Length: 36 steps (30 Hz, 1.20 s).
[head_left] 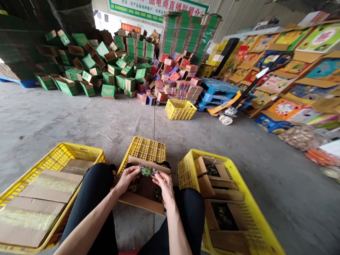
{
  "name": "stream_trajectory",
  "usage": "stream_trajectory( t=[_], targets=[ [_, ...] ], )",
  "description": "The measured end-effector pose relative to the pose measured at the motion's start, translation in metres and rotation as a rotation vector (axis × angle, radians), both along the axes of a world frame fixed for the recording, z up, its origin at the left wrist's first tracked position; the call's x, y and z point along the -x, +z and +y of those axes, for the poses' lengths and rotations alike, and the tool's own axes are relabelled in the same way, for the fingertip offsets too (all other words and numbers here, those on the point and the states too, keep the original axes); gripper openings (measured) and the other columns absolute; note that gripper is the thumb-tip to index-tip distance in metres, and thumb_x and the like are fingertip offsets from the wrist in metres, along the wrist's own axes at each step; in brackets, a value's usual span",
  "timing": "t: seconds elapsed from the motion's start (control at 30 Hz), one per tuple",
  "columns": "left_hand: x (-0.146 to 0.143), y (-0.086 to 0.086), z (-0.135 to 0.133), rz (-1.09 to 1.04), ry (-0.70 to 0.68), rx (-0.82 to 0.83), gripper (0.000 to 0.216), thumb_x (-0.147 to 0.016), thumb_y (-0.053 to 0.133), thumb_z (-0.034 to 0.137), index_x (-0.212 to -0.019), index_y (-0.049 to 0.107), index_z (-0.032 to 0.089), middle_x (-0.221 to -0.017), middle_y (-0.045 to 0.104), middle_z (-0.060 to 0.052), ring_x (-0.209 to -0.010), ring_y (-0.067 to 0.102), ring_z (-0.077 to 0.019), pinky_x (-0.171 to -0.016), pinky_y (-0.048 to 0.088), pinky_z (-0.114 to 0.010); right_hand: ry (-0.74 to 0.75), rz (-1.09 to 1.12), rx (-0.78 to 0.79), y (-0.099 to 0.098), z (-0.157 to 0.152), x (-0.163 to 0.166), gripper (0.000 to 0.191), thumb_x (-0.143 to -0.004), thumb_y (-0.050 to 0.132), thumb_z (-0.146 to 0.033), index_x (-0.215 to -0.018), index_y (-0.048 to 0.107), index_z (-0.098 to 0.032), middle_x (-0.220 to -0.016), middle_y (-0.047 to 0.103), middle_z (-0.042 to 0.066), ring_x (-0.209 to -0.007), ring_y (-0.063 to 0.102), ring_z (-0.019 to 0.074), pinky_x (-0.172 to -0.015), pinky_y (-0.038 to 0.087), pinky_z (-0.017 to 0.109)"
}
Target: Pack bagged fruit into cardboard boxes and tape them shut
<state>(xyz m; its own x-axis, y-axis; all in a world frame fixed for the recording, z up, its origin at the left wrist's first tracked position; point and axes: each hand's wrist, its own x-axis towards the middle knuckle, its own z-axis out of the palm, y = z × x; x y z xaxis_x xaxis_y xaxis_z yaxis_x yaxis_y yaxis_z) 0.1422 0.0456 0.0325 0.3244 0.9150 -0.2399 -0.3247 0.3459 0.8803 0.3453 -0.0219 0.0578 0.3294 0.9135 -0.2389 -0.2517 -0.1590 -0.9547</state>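
Observation:
A round green fruit or vegetable in clear plastic wrap (146, 171) is stretched between my two hands. My left hand (129, 178) pinches one end of the wrap, and my right hand (164, 183) pinches the other. Just below them, between my knees, lies an open cardboard box (142, 201) with dark green wrapped pieces inside, partly hidden by my hands. The box rests on or against a yellow plastic crate (146, 148); the contact is covered. A black object (166, 164), too unclear to name, is behind the box's far flap.
On the left, a yellow crate (87, 150) holds taped cartons (45, 189). The right-hand yellow crate (236, 170) has open boxes with dark contents. Farther off are piled green cartons (107, 91), another yellow crate (180, 109), blue pallets (216, 88) and a pallet jack (233, 102).

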Motion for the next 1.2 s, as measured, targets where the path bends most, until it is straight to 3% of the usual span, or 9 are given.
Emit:
stream_trajectory(
  t=[0.23,0.37,0.5,0.6,0.73,0.93,1.07,1.2],
  targets=[
    [-0.002,-0.007,0.003,0.016,0.019,-0.037,0.056,-0.074,0.09,0.061,-0.111,0.084,0.019,-0.109,0.079,-0.01,-0.092,0.069,-0.0213,-0.065,0.049,-0.022,0.037,0.026,-0.051,0.002,-0.001,0.001,0.06,-0.061,0.097,-0.062,-0.096,0.085,-0.016,-0.104,0.082,0.014,-0.1,0.079,0.0334,-0.1,0.063,0.054],
    [-0.003,-0.01,0.005,-0.055,0.017,0.078,0.064,-0.076,0.085,0.069,-0.111,0.082,0.016,-0.107,0.079,-0.013,-0.082,0.071,-0.0193,-0.061,0.05,-0.023,0.048,-0.001,-0.064,0.005,-0.001,0.002,0.059,-0.062,0.095,-0.064,-0.096,0.085,-0.017,-0.105,0.082,0.013,-0.102,0.078,0.0331,-0.101,0.063,0.054],
    [-0.001,-0.011,0.005,-0.118,-0.032,0.204,0.064,-0.084,0.073,0.077,-0.107,0.078,0.017,-0.102,0.08,-0.011,-0.082,0.076,-0.0208,-0.07,0.058,-0.028,0.068,-0.039,-0.072,0.01,-0.002,0.002,0.052,-0.064,0.093,-0.064,-0.091,0.085,-0.019,-0.112,0.08,0.013,-0.108,0.076,0.0337,-0.1,0.063,0.051],
    [0.001,-0.01,0.005,-0.139,-0.044,0.219,0.057,-0.08,0.084,0.068,-0.108,0.076,0.019,-0.096,0.079,-0.007,-0.078,0.076,-0.0188,-0.073,0.06,-0.028,0.088,-0.068,-0.082,0.011,-0.003,0.001,0.042,-0.069,0.09,-0.059,-0.087,0.086,-0.022,-0.127,0.077,0.013,-0.118,0.072,0.0353,-0.099,0.062,0.048],
    [0.001,-0.01,0.005,-0.192,-0.009,0.195,0.06,-0.07,0.099,0.045,-0.118,0.073,0.021,-0.108,0.078,-0.006,-0.081,0.075,-0.0168,-0.075,0.061,-0.027,0.139,-0.049,-0.091,0.008,-0.003,0.001,0.031,-0.072,0.085,-0.048,-0.089,0.088,-0.023,-0.15,0.065,0.013,-0.132,0.064,0.0385,-0.099,0.061,0.048],
    [-0.001,-0.011,0.005,-0.231,-0.012,0.182,0.071,-0.066,0.102,0.038,-0.126,0.071,0.019,-0.108,0.08,-0.008,-0.089,0.077,-0.0215,-0.08,0.061,-0.031,0.079,0.072,-0.111,0.003,-0.001,0.001,0.026,-0.073,0.081,-0.045,-0.08,0.085,-0.021,-0.158,0.058,0.013,-0.133,0.064,0.0368,-0.098,0.06,0.046],
    [-0.001,-0.009,0.004,-0.234,-0.008,0.176,0.073,-0.064,0.103,0.036,-0.127,0.071,0.019,-0.11,0.08,-0.009,-0.091,0.078,-0.0234,-0.08,0.061,-0.032,0.071,0.032,-0.077,0.0,-0.001,0.001,0.032,-0.074,0.085,-0.048,-0.092,0.081,-0.022,-0.153,0.062,0.013,-0.13,0.066,0.0351,-0.096,0.061,0.043],
    [-0.001,-0.006,0.002,-0.25,-0.026,0.158,0.069,-0.063,0.104,0.032,-0.123,0.073,0.019,-0.109,0.081,-0.008,-0.094,0.078,-0.0233,-0.082,0.06,-0.031,0.021,0.045,-0.073,-0.004,-0.002,0.0,0.057,-0.073,0.09,-0.048,-0.125,0.073,-0.029,-0.139,0.073,0.011,-0.131,0.067,0.0317,-0.1,0.059,0.043]
  ],
)
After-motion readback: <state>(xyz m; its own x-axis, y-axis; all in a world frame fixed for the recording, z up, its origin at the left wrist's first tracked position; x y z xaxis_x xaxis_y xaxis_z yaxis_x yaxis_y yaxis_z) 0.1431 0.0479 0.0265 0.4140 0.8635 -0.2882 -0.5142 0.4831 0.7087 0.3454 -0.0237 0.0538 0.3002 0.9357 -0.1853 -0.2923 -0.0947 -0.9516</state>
